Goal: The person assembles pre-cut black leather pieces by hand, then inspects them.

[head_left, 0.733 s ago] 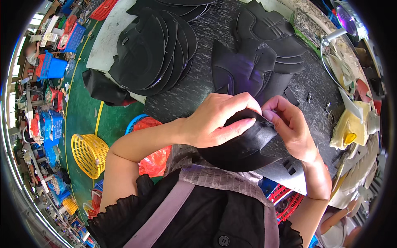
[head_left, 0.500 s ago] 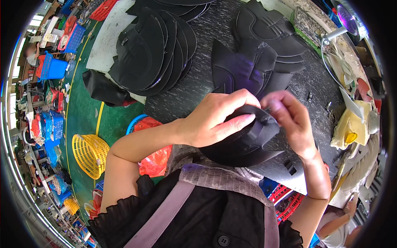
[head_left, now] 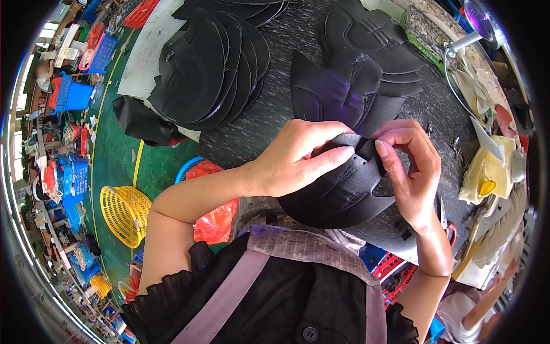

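Close to my body, above the near edge of the dark work table, I hold a black moulded shoe upper (head_left: 329, 192). It is bent, and several small holes show near its far edge. My left hand (head_left: 306, 157) grips its left side, thumb on top and the other fingers partly hidden behind. With thumb and fingertips, my right hand (head_left: 409, 160) pinches the far right edge beside the holes. Just beyond my hands lies a stack of similar black uppers (head_left: 349, 74). Another fanned stack of black pieces (head_left: 197, 69) is at the far left.
A lamp (head_left: 478, 28) and pale scraps stand at the far right. Scissors (head_left: 451, 234) lie beside my right forearm. On the green floor to the left sits a yellow basket (head_left: 125, 215), near a red plastic bag (head_left: 215, 221). Another person (head_left: 467, 312) is at lower right.
My right hand has moved slightly right and closed in a pinch on the upper's edge. The upper has turned, so its holes now show. The left hand keeps its grip.
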Available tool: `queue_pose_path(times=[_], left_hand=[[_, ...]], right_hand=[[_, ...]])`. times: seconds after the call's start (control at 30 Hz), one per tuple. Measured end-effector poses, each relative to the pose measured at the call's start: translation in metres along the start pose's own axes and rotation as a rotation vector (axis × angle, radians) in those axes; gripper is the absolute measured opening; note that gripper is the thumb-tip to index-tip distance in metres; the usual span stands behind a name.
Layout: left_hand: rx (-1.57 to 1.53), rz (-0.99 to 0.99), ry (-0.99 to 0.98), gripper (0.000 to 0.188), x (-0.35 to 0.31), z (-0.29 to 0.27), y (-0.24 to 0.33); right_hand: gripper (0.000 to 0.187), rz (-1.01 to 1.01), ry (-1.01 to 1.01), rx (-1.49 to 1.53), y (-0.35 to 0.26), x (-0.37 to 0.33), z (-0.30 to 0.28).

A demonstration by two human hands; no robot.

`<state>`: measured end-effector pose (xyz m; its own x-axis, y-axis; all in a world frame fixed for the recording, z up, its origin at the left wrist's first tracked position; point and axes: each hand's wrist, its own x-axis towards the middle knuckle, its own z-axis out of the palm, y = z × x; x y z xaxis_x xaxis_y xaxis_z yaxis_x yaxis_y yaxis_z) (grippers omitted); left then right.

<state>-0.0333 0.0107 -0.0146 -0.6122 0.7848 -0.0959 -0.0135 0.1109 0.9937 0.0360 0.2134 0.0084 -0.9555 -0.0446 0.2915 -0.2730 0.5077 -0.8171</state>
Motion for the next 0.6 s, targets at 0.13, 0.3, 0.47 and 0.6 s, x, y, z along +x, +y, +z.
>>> queue_pose_path(times=[0.13,0.3,0.47,0.6], left_hand=[[0.017,0.03,0.005,0.019,-0.001,0.0011,-0.0004],[0.07,0.004,0.074,0.015,-0.0004,0.005,-0.0006],[0.048,0.015,0.102,0.014,0.0008,0.0042,-0.0006],[0.076,-0.015,0.116,0.013,0.001,0.0003,-0.0029]], right_hand=[[0.008,0.151,0.033,0.172,-0.0023,-0.0033,0.0049],[0.009,0.364,-0.041,0.22,-0.0071,-0.0031,0.0014],[0.01,0.41,-0.056,0.33,0.001,-0.0025,0.0016],[0.018,0.339,0.013,0.37,-0.0032,-0.0013,0.0069]])
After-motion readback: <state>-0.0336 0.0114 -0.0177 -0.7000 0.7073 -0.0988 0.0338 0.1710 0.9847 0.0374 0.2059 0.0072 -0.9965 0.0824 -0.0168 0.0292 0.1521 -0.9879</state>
